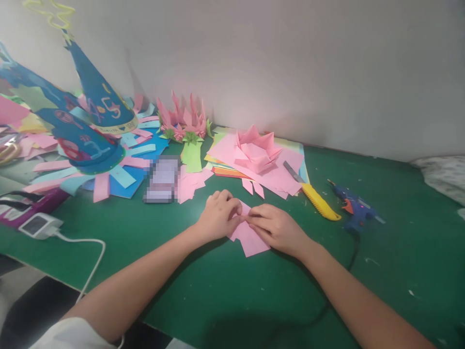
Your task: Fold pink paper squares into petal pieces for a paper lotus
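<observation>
Just below the frame's centre, pink paper is being pinched by the left grip and the right grip — its lower flap being left spread downward on the surface, nearer the right grip.

Rear blue cone hat, 10 o'clock from view centre: pale numeral "5", legible; at its 9 o'clock, a purple letter, apparently "A". Yellowish band at 6 o'clock of the numeral: small dark lettering beside a dark heart, unreadable. Front blue cone hat, 9 o'clock: pale-blue mark resembling "1", uncertain. Phone screen, also 9 o'clock: pixelated, unreadable.
</observation>
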The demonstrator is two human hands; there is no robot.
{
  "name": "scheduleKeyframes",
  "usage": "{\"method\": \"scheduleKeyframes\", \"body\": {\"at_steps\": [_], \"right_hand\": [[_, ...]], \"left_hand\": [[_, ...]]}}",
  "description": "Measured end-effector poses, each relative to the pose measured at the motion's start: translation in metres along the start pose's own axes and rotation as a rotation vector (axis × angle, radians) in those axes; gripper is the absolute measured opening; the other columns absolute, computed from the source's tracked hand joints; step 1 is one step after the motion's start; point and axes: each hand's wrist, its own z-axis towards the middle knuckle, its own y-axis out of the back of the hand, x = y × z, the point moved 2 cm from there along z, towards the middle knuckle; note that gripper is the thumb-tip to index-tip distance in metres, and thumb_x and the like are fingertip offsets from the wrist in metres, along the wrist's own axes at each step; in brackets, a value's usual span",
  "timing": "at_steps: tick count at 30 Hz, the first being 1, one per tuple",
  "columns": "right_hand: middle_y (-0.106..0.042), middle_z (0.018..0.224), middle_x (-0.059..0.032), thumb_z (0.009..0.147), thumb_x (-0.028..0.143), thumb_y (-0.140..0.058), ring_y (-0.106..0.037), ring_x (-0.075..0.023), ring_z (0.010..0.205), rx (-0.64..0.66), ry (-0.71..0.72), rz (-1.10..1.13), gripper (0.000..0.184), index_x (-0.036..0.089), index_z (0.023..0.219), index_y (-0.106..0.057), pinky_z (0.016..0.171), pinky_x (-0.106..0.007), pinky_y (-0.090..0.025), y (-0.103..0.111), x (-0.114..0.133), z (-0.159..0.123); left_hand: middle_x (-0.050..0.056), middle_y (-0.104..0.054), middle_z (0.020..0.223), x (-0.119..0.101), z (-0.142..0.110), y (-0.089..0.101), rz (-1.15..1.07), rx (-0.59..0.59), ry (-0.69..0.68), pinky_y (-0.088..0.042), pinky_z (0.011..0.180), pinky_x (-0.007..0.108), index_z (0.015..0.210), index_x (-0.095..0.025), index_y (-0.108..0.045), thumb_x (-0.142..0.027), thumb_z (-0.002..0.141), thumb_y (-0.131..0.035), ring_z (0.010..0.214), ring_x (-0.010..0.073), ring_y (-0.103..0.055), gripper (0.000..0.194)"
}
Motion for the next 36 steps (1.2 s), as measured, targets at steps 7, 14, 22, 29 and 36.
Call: {"method": "scheduleKeyframes", "body": {"at_steps": [7, 14, 22, 29, 36], "right_hand": [[-0.065, 0.095, -0.0083, 0.091, 0.017, -0.045, -0.059, -0.0192, 0.088, -0.011, 0.005, 0.006, 0.023, 0.019, 0.098, -0.067, 0.078, -0.035, -0.052, 0.0001, -0.0001, -0.0003], [-0.064, 0.095, -0.0088, 0.092, 0.017, -0.043, -0.058, -0.0201, 0.088, 0.009, -0.001, 0.02, 0.025, 0.019, 0.098, -0.067, 0.078, -0.037, -0.051, 0.0, -0.0004, -0.0009], [-0.064, 0.095, -0.0087, 0.093, 0.018, -0.042, -0.057, -0.0193, 0.085, 0.021, -0.012, 0.029, 0.025, 0.019, 0.096, -0.067, 0.076, -0.036, -0.051, -0.0005, -0.0006, -0.0003], [-0.065, 0.095, -0.0078, 0.092, 0.016, -0.044, -0.058, -0.0183, 0.085, 0.002, -0.002, 0.028, 0.024, 0.019, 0.096, -0.067, 0.077, -0.034, -0.05, -0.001, -0.0005, 0.0], [-0.066, 0.095, -0.0081, 0.092, 0.016, -0.045, -0.059, -0.0185, 0.086, -0.021, 0.01, 0.04, 0.023, 0.018, 0.095, -0.067, 0.077, -0.035, -0.05, -0.0006, -0.0017, -0.0002]], "left_hand": [[0.003, -0.051, 0.091, 0.0004, -0.0018, 0.0056, -0.031, 0.009, -0.059, -0.036, 0.079, 0.036, 0.083, -0.021, -0.063, -0.027, 0.083, -0.06, 0.087, 0.0193, -0.045, 0.007], [0.003, -0.054, 0.089, 0.0003, 0.0012, 0.004, -0.022, -0.025, -0.013, -0.035, 0.078, 0.037, 0.08, -0.019, -0.062, -0.03, 0.081, -0.061, 0.085, 0.0196, -0.046, 0.011], [0.002, -0.054, 0.085, -0.0003, 0.0041, 0.002, -0.039, -0.041, 0.043, -0.034, 0.075, 0.036, 0.077, -0.02, -0.062, -0.026, 0.078, -0.06, 0.083, 0.0198, -0.047, 0.006], [0.002, -0.056, 0.086, -0.0018, 0.0068, 0.0012, -0.044, -0.017, 0.087, -0.034, 0.076, 0.037, 0.074, -0.021, -0.064, -0.027, 0.078, -0.061, 0.085, 0.0201, -0.047, 0.008], [0.002, -0.058, 0.091, -0.0073, 0.0054, 0.0024, 0.047, -0.002, 0.127, -0.033, 0.075, 0.036, 0.076, -0.021, -0.064, -0.025, 0.081, -0.055, 0.086, 0.02, -0.047, 0.012]]}}
